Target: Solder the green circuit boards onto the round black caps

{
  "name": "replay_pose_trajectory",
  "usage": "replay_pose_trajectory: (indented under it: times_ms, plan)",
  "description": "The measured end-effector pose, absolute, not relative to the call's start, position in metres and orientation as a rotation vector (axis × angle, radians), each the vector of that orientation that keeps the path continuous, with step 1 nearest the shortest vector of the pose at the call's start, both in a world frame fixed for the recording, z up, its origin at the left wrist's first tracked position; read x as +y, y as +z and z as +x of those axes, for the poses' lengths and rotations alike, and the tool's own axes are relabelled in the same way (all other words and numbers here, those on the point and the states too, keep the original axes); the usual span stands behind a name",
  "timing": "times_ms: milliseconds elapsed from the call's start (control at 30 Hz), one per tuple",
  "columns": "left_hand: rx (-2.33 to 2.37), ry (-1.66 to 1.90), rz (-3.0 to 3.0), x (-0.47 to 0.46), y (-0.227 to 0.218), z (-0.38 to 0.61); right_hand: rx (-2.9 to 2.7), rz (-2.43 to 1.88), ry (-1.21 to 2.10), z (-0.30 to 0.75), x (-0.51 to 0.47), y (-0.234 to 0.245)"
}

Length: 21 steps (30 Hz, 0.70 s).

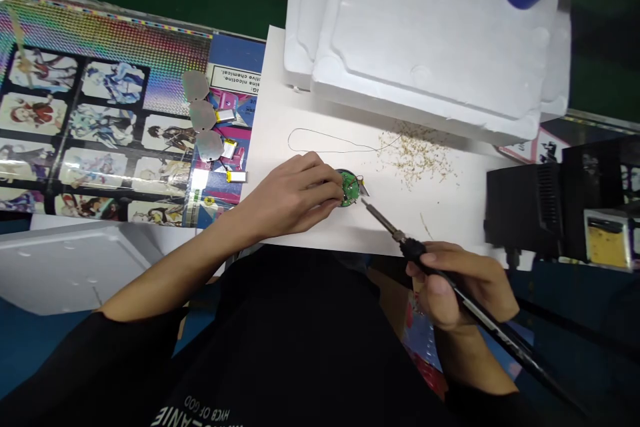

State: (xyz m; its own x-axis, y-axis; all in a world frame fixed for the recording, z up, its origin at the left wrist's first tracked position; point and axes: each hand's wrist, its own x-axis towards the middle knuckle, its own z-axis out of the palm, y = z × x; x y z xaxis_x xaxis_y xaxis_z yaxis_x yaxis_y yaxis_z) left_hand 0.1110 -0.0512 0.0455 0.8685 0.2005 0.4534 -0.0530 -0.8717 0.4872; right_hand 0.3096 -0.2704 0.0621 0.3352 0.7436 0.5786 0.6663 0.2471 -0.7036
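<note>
My right hand (pixel 460 280) is closed around the black handle of a soldering iron (pixel 385 220). The iron's tip points up and left, near the edge of a small round green circuit board (pixel 351 188). Fingers of my left hand (pixel 305 193) are closed on the left side of that board and cover part of it. Thin wires and a small silvery piece (pixel 363 188) show at the board's right edge. Whether the tip touches the board, I cannot tell. Above the board, a loop of thin solder wire (pixel 320 130) lies on the white work surface (pixel 280 107).
Stacked white foam trays (pixel 430 33) stand at the back. Many tiny parts (pixel 415 153) are scattered before them. At left lie round metallic discs (pixel 203 115) and small battery cells (pixel 237 177). A black soldering station (pixel 525 207) and a yellow sponge holder (pixel 607 243) sit at right.
</note>
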Motion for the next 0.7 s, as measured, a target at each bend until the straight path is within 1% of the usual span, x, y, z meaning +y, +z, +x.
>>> replay_pose_trajectory:
  times_ms: [133, 367, 700]
  plan:
    - [0.113, 0.673, 2.568, -0.0521, 0.048, 0.1115, -1.485, -1.481, 0.149, 0.3084, -0.2689, 0.0689]
    - [0.151, 0.611, 2.57, -0.0528, 0.051, 0.1114, -1.511, -1.491, 0.115, 0.3085, -0.2636, 0.0659]
    - [0.149, 0.64, 2.568, -0.0525, 0.0484, 0.112, -1.505, -1.515, 0.13, 0.3095, -0.2635, 0.0642]
